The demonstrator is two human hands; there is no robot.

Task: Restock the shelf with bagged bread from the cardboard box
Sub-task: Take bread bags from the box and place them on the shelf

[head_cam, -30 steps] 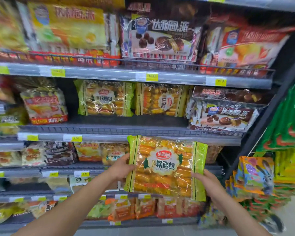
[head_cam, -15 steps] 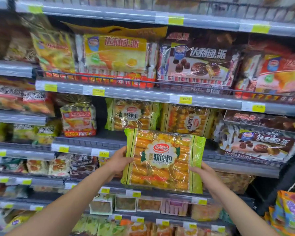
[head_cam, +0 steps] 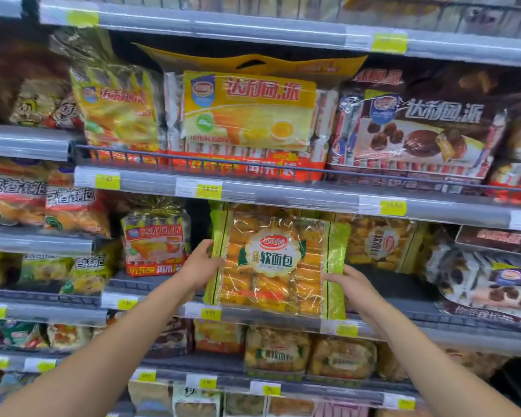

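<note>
Yellow pie pack [head_cam: 248, 111], chocolate pie pack [head_cam: 415, 136], yellow price tag [head_cam: 209, 189]

The bread bag [head_cam: 275, 266] is clear over golden-orange rolls, with green side bands and a white scalloped label with a red logo; the shelf [head_cam: 283, 196] is grey with yellow tags [head_cam: 208, 189].

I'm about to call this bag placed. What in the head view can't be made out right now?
- Cardboard box: outside the head view's frame, so the remaining stock is unknown.
- Slot behind the bread bag: the bag itself covers it, so it is unclear whether its bottom edge rests on the shelf.
- Price tags: too small and motion-blurred to read.
- Topmost goods: cut off by the upper edge.
</note>
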